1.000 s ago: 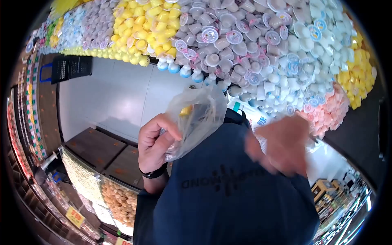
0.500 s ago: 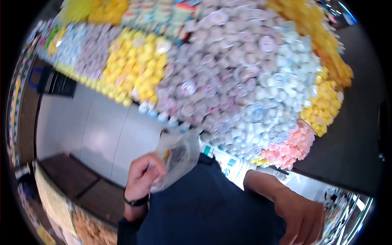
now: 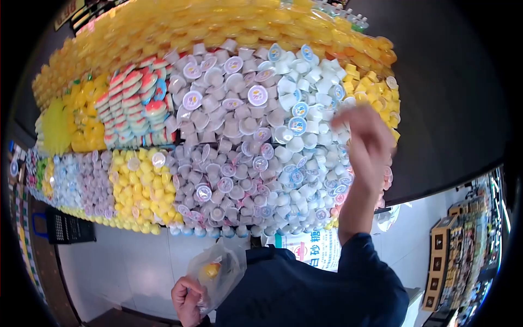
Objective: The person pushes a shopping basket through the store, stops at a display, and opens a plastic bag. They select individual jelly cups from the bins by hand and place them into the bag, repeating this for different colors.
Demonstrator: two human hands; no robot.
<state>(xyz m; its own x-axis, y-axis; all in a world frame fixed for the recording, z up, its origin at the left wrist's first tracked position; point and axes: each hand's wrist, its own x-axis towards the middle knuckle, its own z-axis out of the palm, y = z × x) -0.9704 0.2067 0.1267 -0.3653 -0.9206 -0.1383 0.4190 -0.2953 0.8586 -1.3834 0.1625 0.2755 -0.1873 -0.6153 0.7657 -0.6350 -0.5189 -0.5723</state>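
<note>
My left hand (image 3: 188, 298) is closed on a clear plastic bag (image 3: 231, 267) at the lower middle of the view. Inside the bag lies a small yellow item (image 3: 211, 271), too small to name exactly. My right hand (image 3: 368, 131) is raised over the right part of the display, its fingers blurred by motion. Beside it are white jelly-like cups with blue-printed lids (image 3: 298, 126) and yellow cups (image 3: 376, 90). Whether the right hand touches any cup cannot be seen. Further left are lilac cups (image 3: 245, 126) with round printed lids.
Yellow packs (image 3: 229, 27) are banked along the back. Red-and-white packets (image 3: 132, 90) and small yellow cups (image 3: 143, 185) fill the left sections. A black basket (image 3: 71, 226) stands at far left, a printed white sack (image 3: 318, 250) below the display, and shelves (image 3: 463, 245) at right.
My right hand has risen from low at the right to above the display. My left hand and the bag have shifted down in view, and the camera has turned to show more of the display.
</note>
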